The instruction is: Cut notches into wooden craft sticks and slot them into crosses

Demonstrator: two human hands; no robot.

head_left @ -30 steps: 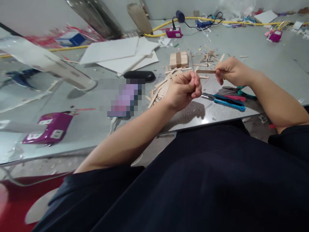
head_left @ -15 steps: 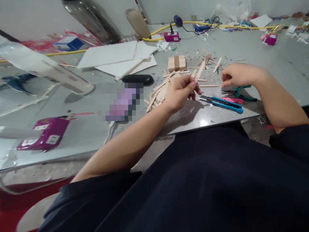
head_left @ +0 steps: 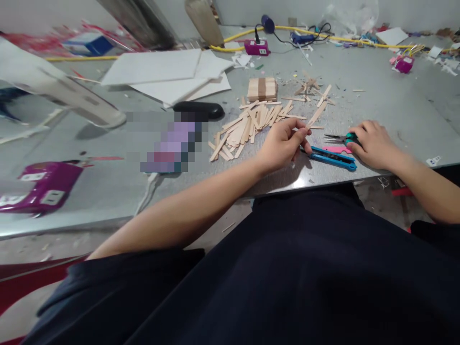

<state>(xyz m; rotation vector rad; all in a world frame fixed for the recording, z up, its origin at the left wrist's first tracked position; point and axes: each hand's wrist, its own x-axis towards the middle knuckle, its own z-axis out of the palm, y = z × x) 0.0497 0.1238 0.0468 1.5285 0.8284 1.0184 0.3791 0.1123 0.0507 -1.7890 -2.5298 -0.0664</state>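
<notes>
My left hand [head_left: 283, 143] pinches one end of a wooden craft stick [head_left: 316, 115], which slants up and away over the grey table [head_left: 377, 100]. To its left lies a loose pile of the same sticks [head_left: 247, 127]. My right hand [head_left: 373, 143] rests on the table with its fingers curled over the teal handle of small snips [head_left: 339, 139], whose metal tips point left. A blue utility knife [head_left: 332, 158] and a pink one [head_left: 338, 149] lie between my two hands.
A glued block of sticks [head_left: 262, 88] stands behind the pile, with scattered stick offcuts [head_left: 312, 88] to its right. White boards [head_left: 168, 74], a black case [head_left: 199, 110], magenta devices [head_left: 257, 47] [head_left: 39, 184] and yellow cable [head_left: 323, 33] lie around. The table's near edge runs just below my hands.
My right hand let go of the stick, dropped to the table and closed over the teal snips. My left hand now holds the stick alone, lower and near the blue knife.
</notes>
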